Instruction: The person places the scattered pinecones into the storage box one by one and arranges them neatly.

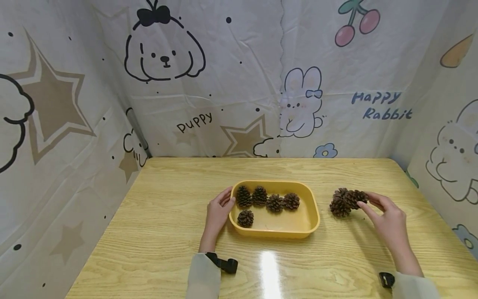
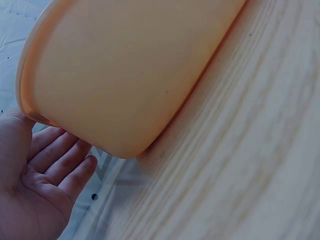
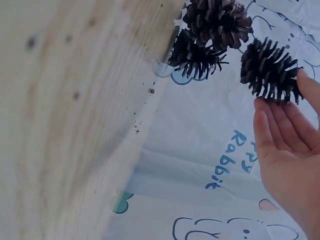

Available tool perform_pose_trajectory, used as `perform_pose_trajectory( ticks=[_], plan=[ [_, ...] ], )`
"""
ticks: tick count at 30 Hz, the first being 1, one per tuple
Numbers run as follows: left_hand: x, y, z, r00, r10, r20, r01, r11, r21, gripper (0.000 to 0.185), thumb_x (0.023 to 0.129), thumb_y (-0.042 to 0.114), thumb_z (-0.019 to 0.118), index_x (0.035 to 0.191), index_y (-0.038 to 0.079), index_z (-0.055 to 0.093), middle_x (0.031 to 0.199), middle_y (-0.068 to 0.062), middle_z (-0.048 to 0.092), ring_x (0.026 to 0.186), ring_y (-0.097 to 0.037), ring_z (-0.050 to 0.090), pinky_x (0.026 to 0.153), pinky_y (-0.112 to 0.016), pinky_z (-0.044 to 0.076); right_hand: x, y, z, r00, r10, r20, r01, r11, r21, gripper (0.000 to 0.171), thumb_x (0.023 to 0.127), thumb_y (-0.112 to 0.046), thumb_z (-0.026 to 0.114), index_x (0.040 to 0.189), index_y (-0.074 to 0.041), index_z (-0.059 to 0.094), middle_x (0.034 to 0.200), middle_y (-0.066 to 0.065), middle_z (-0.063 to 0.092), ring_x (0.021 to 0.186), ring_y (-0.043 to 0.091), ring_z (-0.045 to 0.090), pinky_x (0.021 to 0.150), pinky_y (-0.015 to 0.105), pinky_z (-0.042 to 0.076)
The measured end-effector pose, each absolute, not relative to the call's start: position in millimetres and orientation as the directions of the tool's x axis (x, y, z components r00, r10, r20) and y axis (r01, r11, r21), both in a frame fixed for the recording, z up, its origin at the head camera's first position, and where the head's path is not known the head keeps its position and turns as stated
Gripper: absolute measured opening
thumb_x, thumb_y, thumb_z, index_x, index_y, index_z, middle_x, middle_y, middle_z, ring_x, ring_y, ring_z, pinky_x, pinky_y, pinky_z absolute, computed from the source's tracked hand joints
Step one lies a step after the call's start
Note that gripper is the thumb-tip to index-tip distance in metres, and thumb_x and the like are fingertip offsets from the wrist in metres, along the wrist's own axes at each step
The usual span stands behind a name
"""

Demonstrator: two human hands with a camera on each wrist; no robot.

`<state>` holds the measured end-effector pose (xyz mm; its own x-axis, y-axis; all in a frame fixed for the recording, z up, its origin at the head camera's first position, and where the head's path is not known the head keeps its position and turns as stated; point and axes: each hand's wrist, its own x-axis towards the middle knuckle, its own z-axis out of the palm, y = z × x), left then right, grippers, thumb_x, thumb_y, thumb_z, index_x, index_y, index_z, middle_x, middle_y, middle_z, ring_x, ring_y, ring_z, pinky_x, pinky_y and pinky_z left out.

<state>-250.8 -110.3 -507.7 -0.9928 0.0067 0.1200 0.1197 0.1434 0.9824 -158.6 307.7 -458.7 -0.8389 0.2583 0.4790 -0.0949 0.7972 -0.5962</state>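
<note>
A yellow plastic tray [image 1: 284, 230] stands on the table with several brown pine cones inside, most in a row along its far side and one [image 1: 245, 219] at the near left. My left hand [image 1: 219, 211] grips the tray's left end, thumb at the rim and fingers along the outer wall, as the left wrist view also shows. To the right of the tray, my right hand [image 1: 388, 220] pinches a pine cone [image 3: 270, 72] between thumb and fingers. Beside it two more pine cones, an upper one [image 3: 217, 22] and a lower one [image 3: 195, 57], sit close together.
The wood-grain table [image 1: 168, 199] ends at a printed cloth [image 1: 239, 83] that rises behind it and on both sides. Small dark crumbs [image 3: 151, 91] lie on the table near the loose pine cones. Each wrist wears a black camera strap.
</note>
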Motion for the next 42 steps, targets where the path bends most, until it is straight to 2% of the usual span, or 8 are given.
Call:
perform_pose_trajectory(
  ticks=[3, 5, 8, 17, 31, 33, 38, 42],
  plan=[
    [-250.7, -110.6, -507.1, -0.993, 0.009, 0.119, 0.119, 0.139, 0.983, 0.042, 0.094, 0.011, 0.064, 0.135, 0.003, 0.058, 0.131, -0.022, 0.063, 0.122, -0.034, 0.061, 0.102, -0.029, 0.055, -159.6, 303.8, -459.2, -0.833, 0.25, 0.493, -0.124, 0.784, -0.608, 0.04, 0.089, -0.02, 0.073, 0.121, 0.001, 0.065, 0.121, -0.011, 0.068, 0.095, -0.038, 0.033, 0.078, -0.014, 0.028],
    [-250.8, -110.7, -506.7, -0.993, 0.009, 0.116, 0.116, 0.135, 0.984, 0.042, 0.094, 0.01, 0.064, 0.135, 0.003, 0.058, 0.131, -0.022, 0.063, 0.123, -0.034, 0.061, 0.102, -0.029, 0.055, -160.2, 300.4, -459.6, -0.827, 0.238, 0.509, -0.155, 0.774, -0.614, 0.039, 0.088, -0.018, 0.074, 0.121, 0.001, 0.065, 0.115, -0.035, 0.057, 0.096, -0.036, 0.036, 0.08, -0.014, 0.03],
    [-251.3, -110.4, -507.0, -0.994, 0.005, 0.108, 0.107, 0.135, 0.985, 0.042, 0.094, 0.01, 0.064, 0.136, 0.004, 0.058, 0.131, -0.021, 0.063, 0.123, -0.033, 0.061, 0.101, -0.027, 0.055, -161.0, 295.3, -459.6, -0.824, 0.222, 0.521, -0.19, 0.758, -0.624, 0.038, 0.088, -0.017, 0.074, 0.12, 0.002, 0.066, 0.107, -0.052, 0.038, 0.097, -0.035, 0.039, 0.082, -0.014, 0.03],
    [-251.5, -109.4, -506.0, -0.994, 0.012, 0.108, 0.108, 0.159, 0.981, 0.042, 0.095, 0.005, 0.061, 0.136, -0.004, 0.055, 0.133, -0.027, 0.06, 0.124, -0.038, 0.059, 0.104, -0.037, 0.053, -164.5, 281.1, -459.9, -0.836, 0.199, 0.511, -0.232, 0.715, -0.659, 0.038, 0.088, -0.014, 0.073, 0.121, 0.002, 0.065, 0.109, -0.049, 0.043, 0.099, -0.032, 0.044, 0.087, -0.013, 0.032],
    [-250.0, -110.6, -506.6, -0.992, 0.016, 0.128, 0.129, 0.145, 0.981, 0.042, 0.094, 0.011, 0.064, 0.135, 0.004, 0.059, 0.132, -0.022, 0.062, 0.123, -0.034, 0.061, 0.103, -0.031, 0.054, -170.2, 256.8, -462.9, -0.854, 0.147, 0.498, -0.282, 0.673, -0.684, 0.038, 0.088, -0.013, 0.073, 0.123, 0.0, 0.065, 0.114, -0.044, 0.047, 0.102, -0.028, 0.048, 0.091, -0.01, 0.036],
    [-250.3, -110.3, -506.2, -0.992, 0.014, 0.123, 0.124, 0.142, 0.982, 0.042, 0.094, 0.01, 0.064, 0.135, 0.004, 0.059, 0.132, -0.021, 0.062, 0.123, -0.033, 0.061, 0.103, -0.031, 0.054, -171.4, 252.6, -463.3, -0.858, 0.136, 0.495, -0.287, 0.673, -0.682, 0.038, 0.088, -0.013, 0.073, 0.123, -0.001, 0.065, 0.116, -0.034, 0.054, 0.102, -0.028, 0.048, 0.09, -0.01, 0.037],
    [-250.8, -110.0, -506.4, -0.993, 0.01, 0.119, 0.119, 0.141, 0.983, 0.042, 0.094, 0.01, 0.064, 0.135, 0.004, 0.059, 0.133, -0.021, 0.062, 0.124, -0.033, 0.061, 0.104, -0.03, 0.054, -174.8, 240.8, -462.9, -0.872, 0.091, 0.481, -0.299, 0.679, -0.671, 0.037, 0.089, -0.014, 0.072, 0.123, -0.002, 0.065, 0.119, 0.009, 0.067, 0.103, -0.029, 0.046, 0.089, -0.007, 0.042],
    [-251.0, -110.5, -507.5, -0.993, 0.009, 0.116, 0.116, 0.148, 0.982, 0.042, 0.095, 0.011, 0.064, 0.136, 0.003, 0.058, 0.133, -0.021, 0.062, 0.124, -0.033, 0.061, 0.104, -0.031, 0.054, -177.1, 230.7, -462.9, -0.883, 0.052, 0.467, -0.313, 0.678, -0.666, 0.037, 0.089, -0.014, 0.072, 0.124, -0.005, 0.065, 0.12, 0.014, 0.067, 0.105, -0.028, 0.044, 0.089, -0.007, 0.041]
  ],
)
